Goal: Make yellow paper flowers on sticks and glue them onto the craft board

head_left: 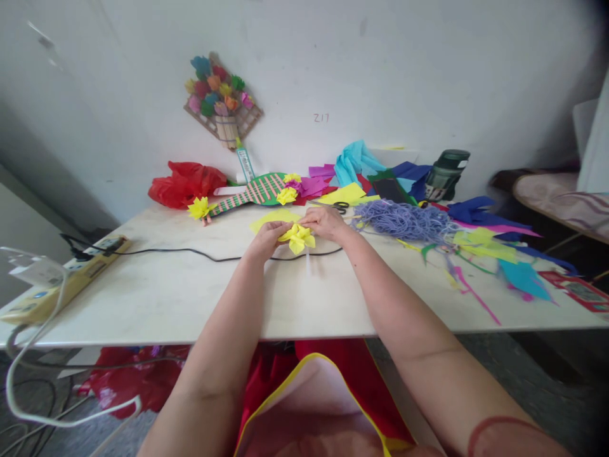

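A yellow paper flower [301,238] is held between my two hands above the middle of the white table [314,311]. My left hand [272,238] pinches its left side. At its upper right, the fingers of my right hand [324,223] are closed on it. Just behind my left hand lies a flat yellow paper sheet [266,220]. A pair of scissors [339,205] rests beyond my right hand. Farther back is a green guitar-shaped craft piece [261,192] with pink strips and yellow flowers on it.
A black cable [204,255] crosses the table from a power strip [71,276] at the left. Purple string [404,219], coloured paper scraps [523,279] and a dark bottle [447,174] lie or stand at the right. A red plastic bag [185,184] sits back left.
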Demonstrator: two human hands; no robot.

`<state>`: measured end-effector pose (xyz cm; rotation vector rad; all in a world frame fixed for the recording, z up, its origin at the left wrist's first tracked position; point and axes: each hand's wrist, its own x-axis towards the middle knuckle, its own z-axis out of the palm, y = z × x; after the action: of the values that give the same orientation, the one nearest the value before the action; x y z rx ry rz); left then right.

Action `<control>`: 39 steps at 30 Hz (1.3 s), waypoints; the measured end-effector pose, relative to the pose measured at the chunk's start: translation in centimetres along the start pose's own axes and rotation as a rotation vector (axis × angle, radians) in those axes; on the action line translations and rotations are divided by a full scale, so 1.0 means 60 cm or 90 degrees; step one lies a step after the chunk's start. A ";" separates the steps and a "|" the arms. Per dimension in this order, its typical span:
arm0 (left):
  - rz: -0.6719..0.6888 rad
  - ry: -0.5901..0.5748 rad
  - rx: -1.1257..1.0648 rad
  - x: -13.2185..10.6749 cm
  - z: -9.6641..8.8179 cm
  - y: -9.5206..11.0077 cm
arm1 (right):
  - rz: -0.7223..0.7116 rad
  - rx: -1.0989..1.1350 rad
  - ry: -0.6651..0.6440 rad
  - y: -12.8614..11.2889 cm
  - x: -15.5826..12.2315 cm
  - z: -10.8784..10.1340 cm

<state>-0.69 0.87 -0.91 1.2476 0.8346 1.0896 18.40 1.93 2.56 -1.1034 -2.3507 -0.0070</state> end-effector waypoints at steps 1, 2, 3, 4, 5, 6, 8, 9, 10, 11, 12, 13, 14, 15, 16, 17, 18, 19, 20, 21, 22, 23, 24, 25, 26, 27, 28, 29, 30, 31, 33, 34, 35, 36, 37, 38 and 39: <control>-0.005 0.002 -0.012 -0.001 0.001 0.001 | -0.003 -0.001 0.005 0.001 0.000 0.001; -0.008 0.004 -0.022 -0.002 0.002 0.001 | -0.005 -0.001 0.008 0.002 0.000 0.002; -0.009 0.006 -0.031 -0.002 0.002 0.001 | -0.005 -0.003 0.010 0.002 0.001 0.003; -0.011 0.009 -0.040 -0.002 0.002 0.000 | -0.003 -0.004 0.010 0.002 0.001 0.003; -0.011 0.012 -0.051 -0.002 0.002 0.000 | -0.001 -0.005 0.009 0.002 0.001 0.003; -0.011 0.015 -0.061 -0.001 0.002 -0.001 | 0.002 -0.005 0.008 0.002 0.001 0.002; -0.011 0.023 -0.081 0.001 0.002 -0.003 | 0.006 -0.001 0.006 0.002 0.000 0.001; -0.011 0.026 -0.087 0.001 0.002 -0.003 | 0.005 0.003 0.007 0.002 0.000 0.001; -0.011 0.029 -0.091 0.001 0.002 -0.004 | 0.003 0.008 0.010 0.002 0.000 0.000; -0.011 0.029 -0.092 0.001 0.002 -0.004 | 0.000 0.015 0.013 0.002 0.000 0.000; -0.012 0.028 -0.093 0.001 0.002 -0.004 | -0.002 0.022 0.017 0.002 0.000 0.000; -0.013 0.026 -0.095 0.001 0.003 -0.003 | -0.003 0.028 0.020 0.003 0.000 0.000; -0.014 0.024 -0.098 0.000 0.003 -0.003 | -0.002 0.033 0.023 0.003 0.000 0.000; -0.017 0.023 -0.103 0.000 0.004 -0.003 | -0.001 0.035 0.025 0.003 0.000 -0.001; -0.023 0.027 -0.110 0.000 0.005 -0.002 | 0.001 0.034 0.026 0.003 0.000 -0.001; -0.034 0.035 -0.118 0.000 0.006 -0.001 | 0.003 0.032 0.025 0.002 0.000 -0.001; -0.046 0.048 -0.126 0.000 0.008 0.001 | 0.004 0.030 0.023 0.002 0.000 -0.001; -0.061 0.064 -0.134 0.001 0.009 0.002 | 0.005 0.027 0.021 0.002 0.001 -0.001; -0.074 0.079 -0.140 0.001 0.010 0.004 | 0.005 0.025 0.020 0.001 0.001 -0.001; -0.084 0.092 -0.142 0.001 0.012 0.006 | 0.003 0.023 0.019 0.001 0.001 -0.001; -0.091 0.098 -0.141 0.000 0.013 0.008 | 0.000 0.020 0.020 0.001 0.001 -0.001; -0.096 0.099 -0.137 0.000 0.014 0.010 | -0.003 0.016 0.022 0.001 0.001 -0.001; -0.099 0.097 -0.134 -0.001 0.016 0.012 | -0.006 0.013 0.024 0.001 0.001 -0.001; -0.102 0.092 -0.130 -0.002 0.017 0.013 | -0.007 0.010 0.026 0.001 0.001 -0.001; -0.105 0.086 -0.129 -0.003 0.019 0.015 | -0.008 0.008 0.027 0.000 0.001 -0.001; -0.107 0.082 -0.129 -0.005 0.020 0.016 | -0.009 0.006 0.028 0.000 0.001 -0.001; -0.108 0.078 -0.131 -0.006 0.021 0.016 | -0.010 0.004 0.029 -0.001 0.000 -0.001; -0.109 0.077 -0.133 -0.007 0.022 0.017 | -0.011 0.002 0.029 -0.001 0.000 -0.001; -0.109 0.077 -0.135 -0.007 0.022 0.017 | -0.012 -0.001 0.029 -0.002 0.000 -0.001; -0.109 0.077 -0.136 -0.007 0.022 0.016 | -0.013 -0.006 0.028 -0.003 0.000 -0.001; -0.104 0.074 -0.138 -0.007 0.021 0.014 | -0.011 -0.021 0.026 -0.005 0.000 -0.001; -0.102 0.071 -0.139 -0.007 0.020 0.014 | -0.009 -0.030 0.024 -0.006 0.000 -0.001; -0.101 0.068 -0.140 -0.006 0.020 0.013 | -0.006 -0.038 0.022 -0.007 0.000 -0.001; -0.101 0.067 -0.142 -0.006 0.019 0.012 | -0.004 -0.045 0.020 -0.008 0.000 -0.001; -0.103 0.068 -0.144 -0.006 0.019 0.012 | -0.004 -0.051 0.019 -0.010 0.000 -0.001; -0.107 0.069 -0.145 -0.006 0.018 0.012 | -0.005 -0.055 0.019 -0.011 -0.001 -0.002; -0.111 0.070 -0.145 -0.006 0.018 0.012 | -0.007 -0.058 0.020 -0.012 -0.001 -0.003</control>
<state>0.10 0.21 -0.07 0.9154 0.8593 1.0864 18.00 1.37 2.81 -1.1256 -2.3484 -0.1349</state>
